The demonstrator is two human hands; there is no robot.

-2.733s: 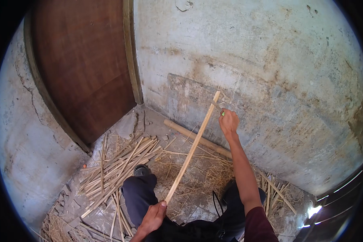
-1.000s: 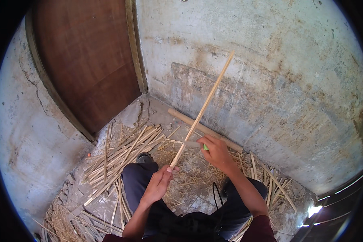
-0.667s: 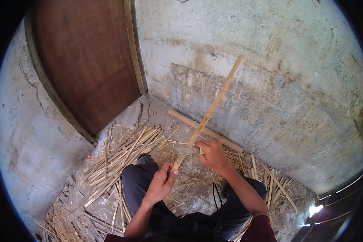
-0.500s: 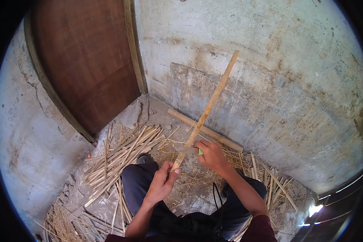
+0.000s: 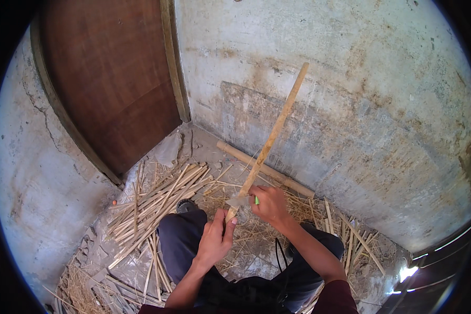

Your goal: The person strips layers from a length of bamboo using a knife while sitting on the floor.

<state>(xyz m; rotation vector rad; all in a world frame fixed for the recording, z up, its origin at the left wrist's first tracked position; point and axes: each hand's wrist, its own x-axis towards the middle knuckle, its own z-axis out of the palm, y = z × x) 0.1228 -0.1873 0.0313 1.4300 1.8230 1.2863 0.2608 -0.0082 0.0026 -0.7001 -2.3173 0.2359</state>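
Observation:
A long bamboo strip (image 5: 275, 131) slants up and away from me, its far part in front of the wall. My left hand (image 5: 213, 238) grips its near end between thumb and fingers. In my right hand (image 5: 269, 205) is a knife (image 5: 238, 201) with a green handle, mostly covered by the fingers. The blade lies across the strip, a little beyond my left hand. Both hands are closed, above the floor and between my knees.
Cut bamboo strips (image 5: 162, 204) lie heaped left of my leg, more strips (image 5: 358, 240) at the right. A bamboo pole (image 5: 267, 168) rests along the wall's foot (image 5: 350, 120). A brown door (image 5: 110, 78) stands at the far left. Shavings (image 5: 251, 246) cover the floor between my feet.
The knife and my right hand have come slightly nearer to my left hand along the strip. The strip's far end has shifted a little left.

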